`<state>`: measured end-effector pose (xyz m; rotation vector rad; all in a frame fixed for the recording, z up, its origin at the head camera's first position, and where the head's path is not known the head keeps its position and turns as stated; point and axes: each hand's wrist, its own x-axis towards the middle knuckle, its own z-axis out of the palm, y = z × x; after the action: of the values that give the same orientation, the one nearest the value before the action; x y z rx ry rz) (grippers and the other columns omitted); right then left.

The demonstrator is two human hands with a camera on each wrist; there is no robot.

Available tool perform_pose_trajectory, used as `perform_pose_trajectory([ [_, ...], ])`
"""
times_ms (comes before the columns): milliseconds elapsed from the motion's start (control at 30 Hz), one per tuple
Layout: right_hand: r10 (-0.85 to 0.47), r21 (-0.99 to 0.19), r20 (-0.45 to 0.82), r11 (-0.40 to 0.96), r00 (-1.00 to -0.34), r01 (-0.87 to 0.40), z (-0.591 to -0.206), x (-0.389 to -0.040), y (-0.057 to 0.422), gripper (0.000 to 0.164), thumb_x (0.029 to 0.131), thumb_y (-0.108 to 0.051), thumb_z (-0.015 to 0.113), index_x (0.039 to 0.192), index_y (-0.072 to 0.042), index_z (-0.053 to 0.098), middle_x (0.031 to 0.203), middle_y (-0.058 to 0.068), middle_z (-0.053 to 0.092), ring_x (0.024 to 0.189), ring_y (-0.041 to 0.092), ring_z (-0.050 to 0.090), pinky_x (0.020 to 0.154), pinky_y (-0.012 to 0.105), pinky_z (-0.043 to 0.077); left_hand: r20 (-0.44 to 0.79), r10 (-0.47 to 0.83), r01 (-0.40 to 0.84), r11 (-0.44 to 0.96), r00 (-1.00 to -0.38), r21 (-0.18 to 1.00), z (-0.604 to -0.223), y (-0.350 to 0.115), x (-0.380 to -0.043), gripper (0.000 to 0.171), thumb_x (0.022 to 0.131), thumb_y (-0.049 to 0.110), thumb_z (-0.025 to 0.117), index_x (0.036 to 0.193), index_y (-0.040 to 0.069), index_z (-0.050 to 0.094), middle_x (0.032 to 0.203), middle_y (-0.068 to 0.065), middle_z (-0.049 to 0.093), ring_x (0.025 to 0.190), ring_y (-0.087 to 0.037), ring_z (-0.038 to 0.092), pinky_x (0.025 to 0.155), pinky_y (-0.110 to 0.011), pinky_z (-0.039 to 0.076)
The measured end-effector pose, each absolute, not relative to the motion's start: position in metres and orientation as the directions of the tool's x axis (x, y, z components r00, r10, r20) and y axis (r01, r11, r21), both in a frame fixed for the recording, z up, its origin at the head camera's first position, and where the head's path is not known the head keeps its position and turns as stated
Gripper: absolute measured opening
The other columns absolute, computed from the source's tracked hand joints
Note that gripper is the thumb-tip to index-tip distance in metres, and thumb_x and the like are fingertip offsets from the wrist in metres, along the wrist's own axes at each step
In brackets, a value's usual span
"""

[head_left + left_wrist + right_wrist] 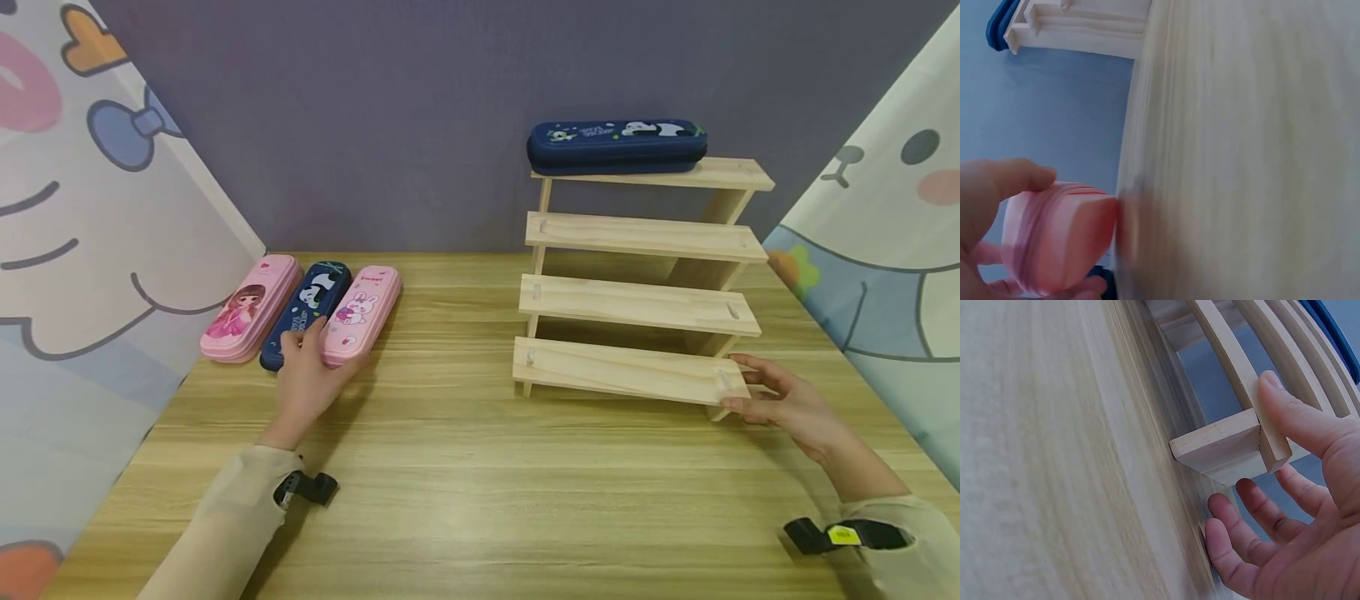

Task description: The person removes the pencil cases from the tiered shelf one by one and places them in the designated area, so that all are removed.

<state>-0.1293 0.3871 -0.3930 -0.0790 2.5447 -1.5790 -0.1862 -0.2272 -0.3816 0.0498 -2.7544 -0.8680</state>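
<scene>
At the left of the head view, my left hand (309, 382) holds the near end of a pink rabbit pencil case (364, 310). The left wrist view shows thumb and fingers on opposite sides of this zipped case (1082, 240), whose edge is right at the tabletop. Beside it lies a navy panda pencil case (318, 292), its near part overlapped by my fingers. On the right, my right hand (798, 410) grips the right end of the bottom step of a four-step wooden shelf (637, 371). Its thumb presses the board's edge, with the other fingers curled around the end.
A second navy panda pencil case (615, 148) lies across the shelf's top step. At the far left of the row is a pink pencil case with a doll picture (251, 308). A grey-purple panel (375, 125) stands behind the wood-grain table (465, 500), with cartoon-printed sheets either side.
</scene>
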Motion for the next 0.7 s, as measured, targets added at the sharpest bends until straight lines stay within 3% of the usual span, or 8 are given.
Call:
perform_pose_trajectory([
  [133,-0.116,-0.892,-0.094,0.451,-0.989,0.032,-0.392,-0.129,0.386,0.064,0.096,-0.001,0.063,0.139,-0.042,0.040,0.113,-0.016,0.047,0.091,0.001,0.059,0.069,0.027,0.054,0.178,-0.066,0.023,0.891,-0.982,0.454,-0.375,-0.228,-0.187,0.088,0.088,0.037,0.073,0.150,-0.008,0.029,0.122,-0.036,0.032,0.075,-0.047,0.054,0.062,-0.056,0.049],
  [267,-0.116,-0.896,-0.094,0.442,-0.989,0.033,-0.392,-0.129,0.385,0.063,0.096,0.000,0.062,0.137,-0.043,0.041,0.113,-0.017,0.048,0.091,0.001,0.059,0.069,0.026,0.054,0.075,-0.031,-0.001,0.928,-0.997,0.374,-0.373,-0.227,-0.190,0.090,0.089,0.041,0.069,0.150,-0.010,0.028,0.118,-0.040,0.032,0.070,-0.049,0.057,0.059,-0.061,0.051],
  [467,-0.122,-0.905,-0.089,0.424,-0.989,0.029,-0.394,-0.130,0.387,0.064,0.096,0.001,0.062,0.136,-0.044,0.042,0.112,-0.019,0.049,0.091,0.002,0.059,0.068,0.026,0.054,-0.067,-0.015,-0.036,0.948,-0.998,0.315,-0.374,-0.228,-0.198,0.097,0.088,0.049,0.065,0.151,-0.010,0.021,0.122,-0.044,0.032,0.082,-0.054,0.058,0.069,-0.065,0.051],
  [700,-0.123,-0.899,-0.093,0.437,-0.988,0.030,-0.394,-0.129,0.390,0.064,0.096,-0.002,0.063,0.145,-0.036,0.039,0.113,-0.018,0.048,0.092,0.003,0.060,0.070,0.027,0.054,-0.162,-0.024,-0.079,0.937,-0.986,0.341,-0.376,-0.229,-0.206,0.102,0.088,0.051,0.064,0.153,-0.007,0.013,0.125,-0.042,0.030,0.094,-0.055,0.053,0.078,-0.068,0.048],
])
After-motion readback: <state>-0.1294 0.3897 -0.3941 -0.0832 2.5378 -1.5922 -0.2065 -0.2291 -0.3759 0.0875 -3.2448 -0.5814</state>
